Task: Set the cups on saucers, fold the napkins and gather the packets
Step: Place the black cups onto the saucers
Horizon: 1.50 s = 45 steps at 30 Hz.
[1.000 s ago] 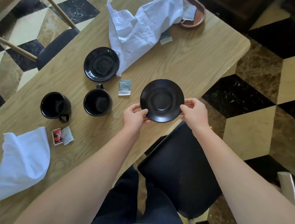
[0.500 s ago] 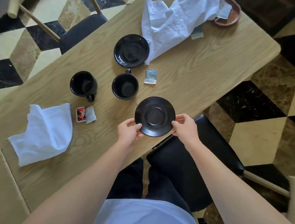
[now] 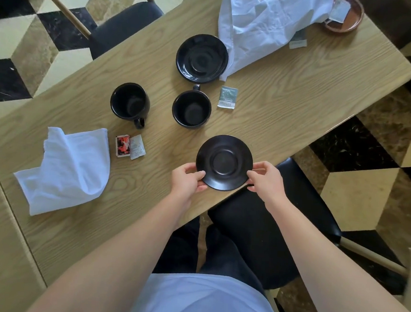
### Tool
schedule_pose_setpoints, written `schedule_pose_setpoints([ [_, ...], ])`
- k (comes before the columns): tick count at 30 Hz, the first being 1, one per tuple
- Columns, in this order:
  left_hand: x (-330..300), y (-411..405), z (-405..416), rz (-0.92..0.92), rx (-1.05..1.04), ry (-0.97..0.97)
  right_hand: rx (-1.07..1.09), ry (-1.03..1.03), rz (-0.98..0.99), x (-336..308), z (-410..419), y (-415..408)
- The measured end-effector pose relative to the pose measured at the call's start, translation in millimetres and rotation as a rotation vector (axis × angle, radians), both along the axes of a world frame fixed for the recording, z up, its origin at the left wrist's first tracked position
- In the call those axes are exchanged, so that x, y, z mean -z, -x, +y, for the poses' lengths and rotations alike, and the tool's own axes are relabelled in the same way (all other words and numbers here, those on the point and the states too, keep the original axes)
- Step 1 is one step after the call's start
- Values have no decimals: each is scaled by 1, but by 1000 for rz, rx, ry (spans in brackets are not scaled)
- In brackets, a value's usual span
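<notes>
Between your hands: you hold the near saucer point(image 3: 224, 162) at the table's near edge.
Left hand point(image 3: 187, 182): your thumb lies over the saucer's left rim and the curled fingers go under it, pinching it.
Right hand point(image 3: 266, 180): your thumb and fingers pinch the right rim; the hand sits past the table point(image 3: 289, 108) edge, over the black chair seat point(image 3: 301, 202).
Saucer contact: cannot tell whether it rests on the wood or is held just above it.
Just beyond the grip: an upright cup point(image 3: 191, 109), handle pointing away from you.
Beyond and left of the grip: a second cup point(image 3: 130, 103), handle pointing toward you, apart from the first.
Farther beyond the grip: the far saucer point(image 3: 202, 58), bare, just past the nearer cup.
Right of the far saucer: a large white napkin point(image 3: 266, 22), crumpled, its edge touching the saucer rim and its far end over a brown tray point(image 3: 350, 22).
Beyond the grip, right of the nearer cup: a green packet point(image 3: 227, 96), flat on the wood.
Left of the grip: a red packet point(image 3: 122, 146) and a white packet point(image 3: 136, 146), side by side and touching.
Far left of the grip: a small napkin point(image 3: 65, 169), unfolded and rumpled.
</notes>
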<state>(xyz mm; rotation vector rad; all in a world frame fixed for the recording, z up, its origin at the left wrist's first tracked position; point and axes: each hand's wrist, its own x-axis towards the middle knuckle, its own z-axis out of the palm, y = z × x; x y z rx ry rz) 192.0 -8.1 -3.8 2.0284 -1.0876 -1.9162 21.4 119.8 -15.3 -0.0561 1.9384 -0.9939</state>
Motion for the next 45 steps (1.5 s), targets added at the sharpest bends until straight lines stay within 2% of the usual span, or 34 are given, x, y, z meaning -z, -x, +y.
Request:
schedule_pose_setpoints([
  [6, 0, -5, -8, -4, 63, -30, -21, 11, -33, 2, 2, 0],
  [10, -6, -10, -16, 13, 124, -129, -32, -14, -51, -1, 4, 3],
  [14, -16, -18, -28, -8, 172, -184, 46, -55, 40, -12, 2, 13],
  [15, -19, -20, -32, -33, 159, -134, 55, -62, 86, -16, -3, 16],
  [17, -26, -18, -47, -79, 119, 82, 37, -68, 188, -23, -22, 25],
  [20, -46, 6, -90, 1, 95, 428, 18, 1, 241, -34, -76, 43],
  [22, -60, 31, -132, 56, 95, 559, 24, 70, 228, -42, -121, 58],
  [25, -67, 68, -197, -29, 214, 660, 23, 117, 183, -48, -183, 74],
  [29, -45, 103, -260, -247, 498, 604, 69, 134, 95, -39, -241, 84],
  [32, -26, 115, -288, -361, 509, 526, 12, 64, 226, -22, -268, 83],
  [35, -10, 120, -305, -253, 372, 369, -59, -23, 407, -8, -283, 80],
  [38, -3, 125, -306, -121, 258, 234, 18, -45, 410, 1, -290, 81],
  [45, 4, 123, -319, -57, 233, 209, -86, -173, 505, -4, -299, 83],
])
